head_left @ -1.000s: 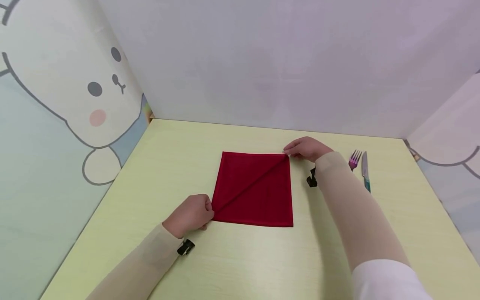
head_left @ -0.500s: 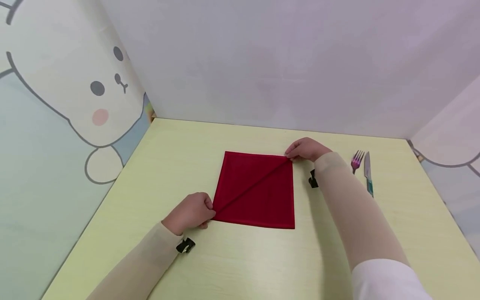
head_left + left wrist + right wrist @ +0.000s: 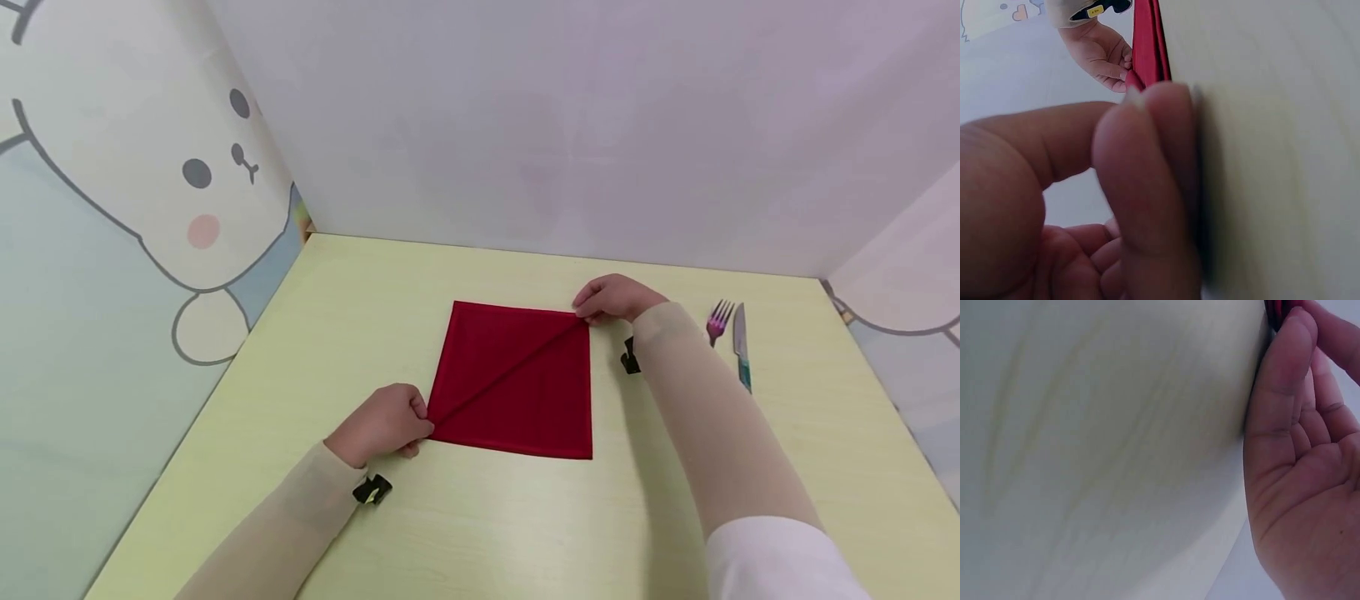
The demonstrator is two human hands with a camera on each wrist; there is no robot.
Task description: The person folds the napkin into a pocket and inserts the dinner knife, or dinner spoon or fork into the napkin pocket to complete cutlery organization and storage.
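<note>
Left of centre, I see a person's left hand (image 3: 381, 423) pinching the lower-left corner of a red cloth (image 3: 540, 404) in its grip. The cloth lies flat mid-frame on a pale worktop (image 3: 517, 533), a diagonal line crossing it. The right hand (image 3: 617, 297) pinches the upper-right corner. Farther right lie a fork (image 3: 717, 323) and a teal-handled knife (image 3: 741, 340).

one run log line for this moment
cloth: on table; left hand: pinches near-left corner; right hand: pinches far-right corner; fork, knife: right of cloth
</note>
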